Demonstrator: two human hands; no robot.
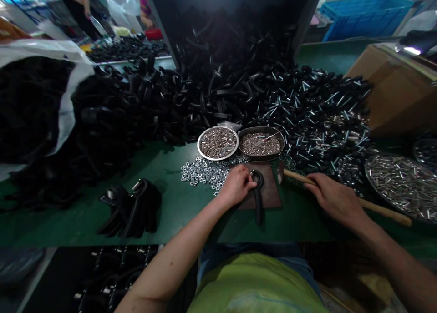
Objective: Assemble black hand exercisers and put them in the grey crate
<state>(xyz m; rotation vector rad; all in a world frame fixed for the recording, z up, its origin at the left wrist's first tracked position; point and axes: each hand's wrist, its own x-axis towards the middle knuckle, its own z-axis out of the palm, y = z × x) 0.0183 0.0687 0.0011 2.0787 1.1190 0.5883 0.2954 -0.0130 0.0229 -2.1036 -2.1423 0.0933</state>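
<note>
My left hand [239, 184] is closed on a black clamp-like part [258, 201] with a ring at its top and a straight handle. The part lies on a brown square plate [273, 192]. To the right, my right hand [336, 198] is wrapped round the wooden handle of a hammer [295, 175]. The hammer's head sits beside the plate's right edge, apart from the black part. Loose hex nuts [201, 172] are spread just left of my left hand. What the left fingertips pinch at the ring is partly hidden.
Behind the plate stand a round dish [218, 143] of small metal pins and an oval tin [261, 143] of tiny metal pieces. Black parts and screws [307, 113] heap across the back. Finished-looking black clamps [131, 208] stand at left; a cardboard box [392, 85] is at right.
</note>
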